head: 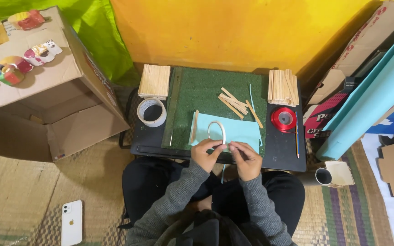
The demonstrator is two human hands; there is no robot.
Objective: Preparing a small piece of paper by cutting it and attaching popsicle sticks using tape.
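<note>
Fingers of left hand point(204, 153) and right hand point(246, 157) pinch closed on the near ends of a white paper strip loop point(216, 132), over the light blue paper sheet point(240, 131) on the bench point(279, 155). Looks light, floppy, crease-prone; best held at its joined ends.

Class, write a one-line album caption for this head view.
Both hands, left hand and right hand, pinch a white loop over light-blue paper beside wooden sticks.
</note>
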